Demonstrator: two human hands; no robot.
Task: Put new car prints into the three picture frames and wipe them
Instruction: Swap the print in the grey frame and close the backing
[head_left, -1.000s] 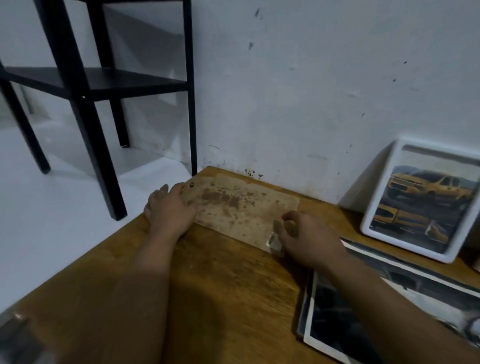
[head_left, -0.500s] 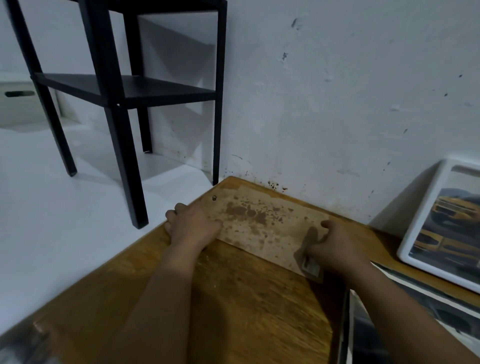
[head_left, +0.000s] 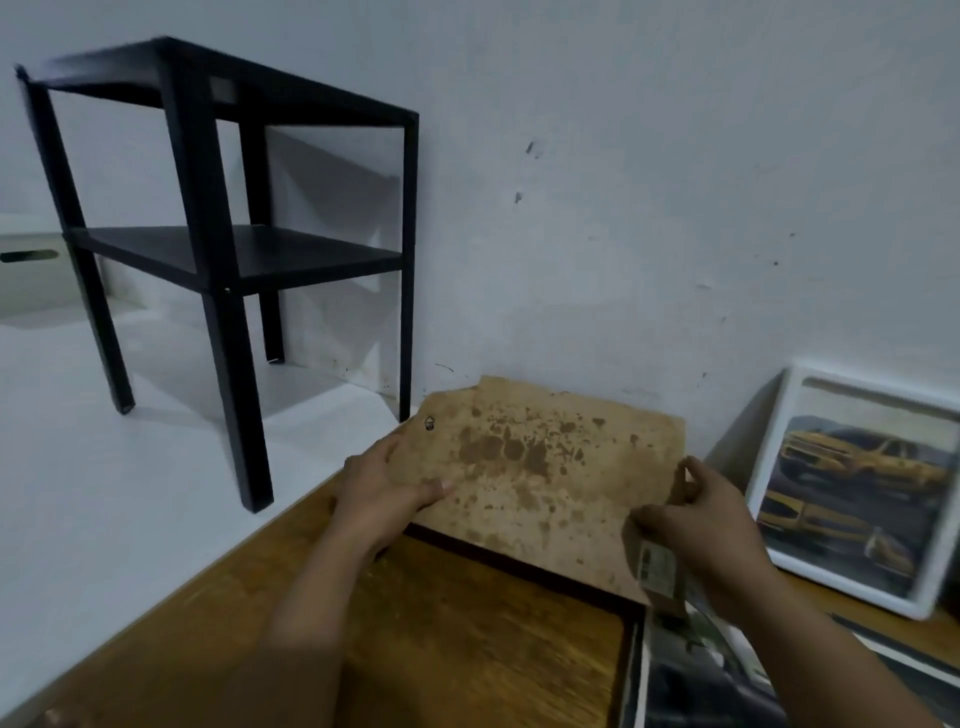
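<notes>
Black two-tier side table (head_left: 218, 171) stands on the white floor (head_left: 104, 467), close against the wall (head_left: 623, 182). Its lower shelf (head_left: 249, 254) is dark and flat. Wall is pale, with scattered dark specks and scuff marks. A pale box (head_left: 31, 270) with a slot handle sits at far left. Wooden counter (head_left: 467, 649) shows worn brown grain.

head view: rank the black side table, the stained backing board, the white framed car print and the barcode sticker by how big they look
1. black side table
2. stained backing board, though it is nearer the camera
3. white framed car print, partly cut off
4. barcode sticker
</notes>
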